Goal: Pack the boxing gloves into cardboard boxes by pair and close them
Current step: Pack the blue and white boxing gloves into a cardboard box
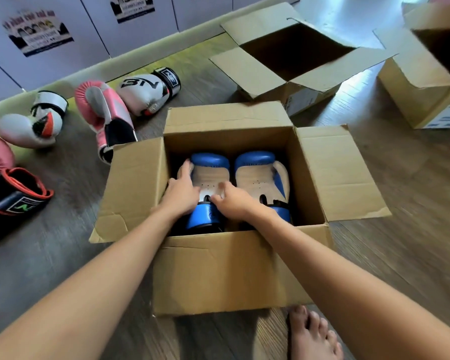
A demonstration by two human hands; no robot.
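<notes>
Leftward, pink glove point(102, 110) and white glove point(143, 90) loose on floor point(50, 261), unpacked. Left hand point(182, 194), fingers straight, presses left blue glove point(211, 175) into cardboard box point(231, 271); right hand point(235, 205) pinches same glove near cuff point(204, 215), likely seating it beside right blue glove point(257, 175). Flaps point(335, 172) open.

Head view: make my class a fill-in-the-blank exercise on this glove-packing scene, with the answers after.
The near box holds two ___ gloves.
The far box has its flaps ___.
The floor gloves are white or ___.
Missing words: blue; open; pink.
</notes>
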